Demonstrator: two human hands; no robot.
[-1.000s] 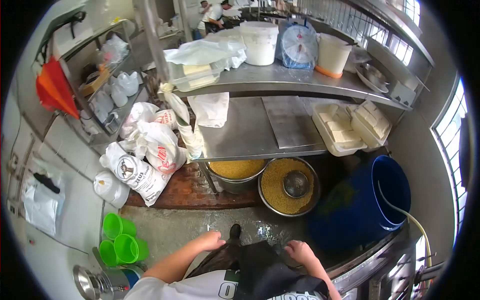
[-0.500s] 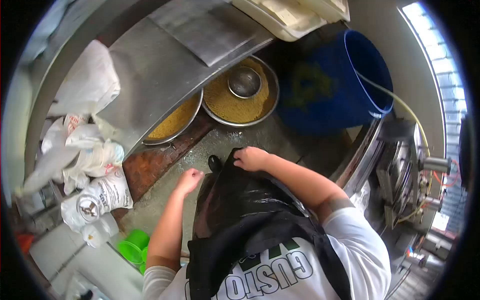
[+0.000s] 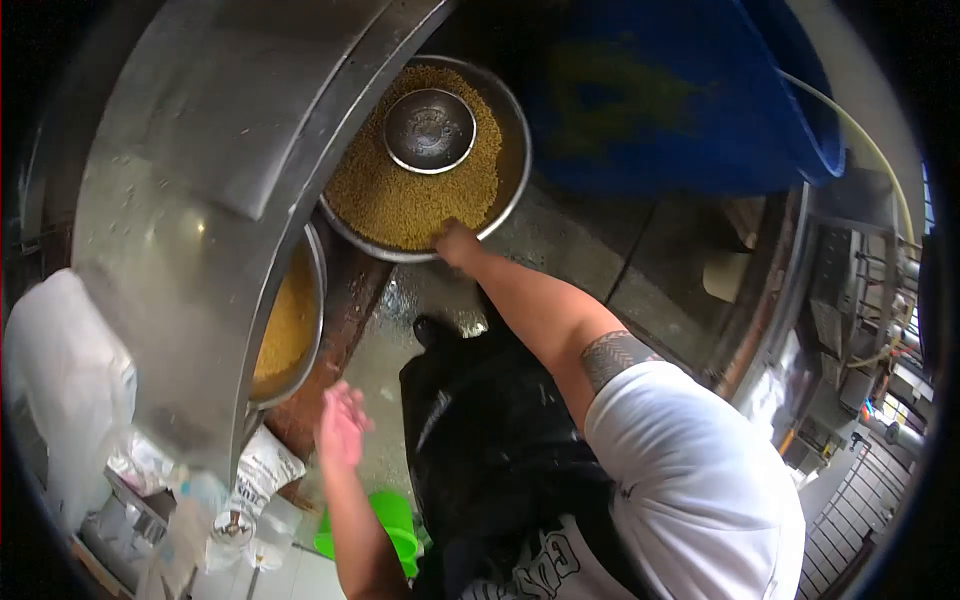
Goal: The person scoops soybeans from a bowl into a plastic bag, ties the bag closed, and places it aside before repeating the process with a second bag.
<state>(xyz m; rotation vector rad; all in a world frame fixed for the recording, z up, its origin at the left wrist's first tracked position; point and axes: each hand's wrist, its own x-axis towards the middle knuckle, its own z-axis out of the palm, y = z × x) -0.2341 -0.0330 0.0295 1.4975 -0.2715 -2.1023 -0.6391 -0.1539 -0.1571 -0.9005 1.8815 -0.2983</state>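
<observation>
Half a second ago both hands were at the black apron (image 3: 490, 440); now the right hand (image 3: 455, 240) has reached forward and down to the near rim of the big round steel basin (image 3: 508, 190) of yellow grain. Its fingers lie on that rim at the edge of the grain, but the view does not show whether they have closed around it.

Beyond the fingers, towards the far side of the basin, one small steel bowl (image 3: 430, 130) sits on the grain. The basin stands on the floor with its mouth upward; being round, it has no long axis.

To the left of the grip a second grain basin (image 3: 290, 320), making two in all, is half hidden under the one steel table (image 3: 200, 200). To the right stands one blue barrel (image 3: 680, 100).

Back from the grip, nearer the body, the left hand (image 3: 340, 425) hangs free with fingers spread, holding nothing, above green buckets (image 3: 385, 520).
</observation>
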